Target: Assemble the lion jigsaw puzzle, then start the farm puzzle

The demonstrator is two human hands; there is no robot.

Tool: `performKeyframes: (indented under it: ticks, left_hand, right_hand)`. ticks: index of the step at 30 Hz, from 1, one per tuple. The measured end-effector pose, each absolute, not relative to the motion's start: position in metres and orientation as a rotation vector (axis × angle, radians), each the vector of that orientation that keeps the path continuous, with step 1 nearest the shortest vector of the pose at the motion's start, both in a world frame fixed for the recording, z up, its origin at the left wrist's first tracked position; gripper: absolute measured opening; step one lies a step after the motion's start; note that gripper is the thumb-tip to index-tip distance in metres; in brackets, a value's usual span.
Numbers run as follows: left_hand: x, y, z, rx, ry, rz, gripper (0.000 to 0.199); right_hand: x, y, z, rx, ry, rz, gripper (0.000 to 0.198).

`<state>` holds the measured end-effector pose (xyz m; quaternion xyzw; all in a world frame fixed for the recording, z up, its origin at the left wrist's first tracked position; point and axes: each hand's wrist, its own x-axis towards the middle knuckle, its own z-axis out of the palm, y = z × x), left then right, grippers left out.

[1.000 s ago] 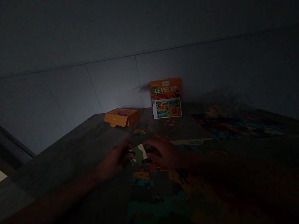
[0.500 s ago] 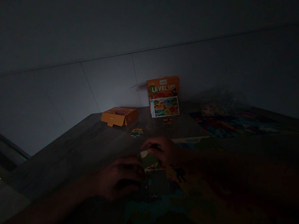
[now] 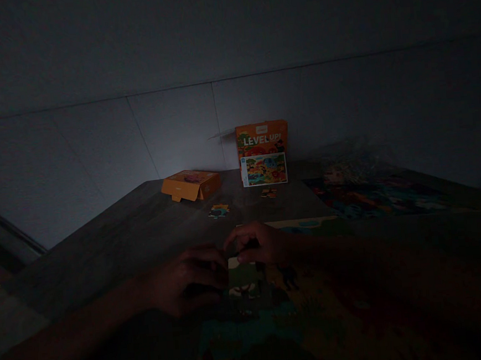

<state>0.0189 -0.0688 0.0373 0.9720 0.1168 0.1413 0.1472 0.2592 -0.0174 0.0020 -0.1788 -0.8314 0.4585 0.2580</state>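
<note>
A jigsaw puzzle piece (image 3: 243, 282) with green foliage and a pale top edge lies over the gap in the partly joined animal puzzle (image 3: 312, 302). My right hand (image 3: 266, 243) comes in from the right with curled fingers, its thumb on the piece's upper edge. At the left, my left hand (image 3: 186, 281) has bent fingers beside the piece, thumb apart from them. Whether its fingertips touch the piece is hard to see in the dim light. Much of the puzzle's right side is hidden under my right forearm.
Two loose puzzle pieces, one bluish (image 3: 219, 211) and one orange-brown (image 3: 269, 193), lie beyond my hands. An orange box (image 3: 193, 185) lies at the back left. A picture card (image 3: 265, 170) leans on an upright box (image 3: 261, 131). Dark puzzle sheets (image 3: 375, 197) and clear plastic (image 3: 351, 163) lie right.
The puzzle piece has moved toward me, down over the gap. My right hand's thumb has shifted to its upper edge, and my left hand stays close to its left side.
</note>
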Motion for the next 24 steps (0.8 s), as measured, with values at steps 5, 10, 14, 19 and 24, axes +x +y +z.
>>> performKeyframes:
  ticks: [5,10,14,19,24]
  left_hand:
    - [0.012,-0.067,0.021,2.736,0.749,0.749,0.037]
    - [0.014,-0.061,0.018,2.82,0.796,0.665,0.038]
    - [0.014,-0.052,0.018,2.727,0.971,0.872,0.034]
    - [0.009,-0.044,0.012,2.603,1.174,0.926,0.031]
    - [0.007,-0.041,0.008,2.573,1.258,0.928,0.039]
  right_hand:
    - [0.251,-0.007,-0.006,-0.718,-1.894,1.168,0.027]
    - [0.251,-0.003,-0.007,-0.775,-1.774,1.095,0.028]
    - [0.25,-0.003,-0.009,-0.714,-1.667,1.247,0.033]
    - [0.251,0.004,-0.012,-0.765,-1.663,1.094,0.026]
    - [0.253,0.012,-0.014,-0.948,-1.616,0.901,0.02]
